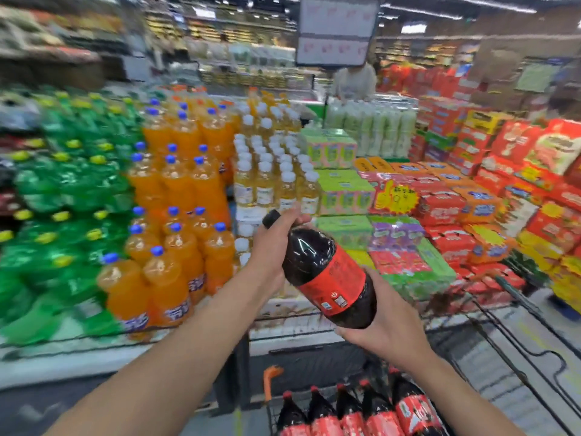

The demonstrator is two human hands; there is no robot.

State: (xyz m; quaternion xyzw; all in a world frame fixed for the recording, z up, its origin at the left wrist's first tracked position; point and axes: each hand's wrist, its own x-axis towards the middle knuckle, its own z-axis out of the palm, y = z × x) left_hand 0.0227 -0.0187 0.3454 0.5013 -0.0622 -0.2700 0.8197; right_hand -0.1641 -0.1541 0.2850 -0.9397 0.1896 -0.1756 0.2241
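my main worry is the cola bottle (327, 272) slipping. it is big, full and heavy, and it hangs tilted in the air over the front edge of the drinks display, cap end up and to the left, base down and to the right. if the lower support gives, i judge the base would swing down and pull the neck out of the upper grip. the bottle would then drop onto the row of cola bottles (352, 410) standing in the cart (490, 322) right below, or clip the cart's wire rim. a second risk is the swing itself: the orange soda bottles (176, 215) and the pale yellow bottles (276, 180) are stacked close to the display's front edge, near my left forearm, and a wide turn could knock one off.

my left hand (276, 243) is wrapped round the neck just under the black cap (271, 218), thumb over the top, fingers curled behind. my right hand (386, 322) cups the base from below, palm up, fingers bent round the far side and thumb lying along the dark wall below the red label. both hands are grasping the bottle firmly; neither is slack.
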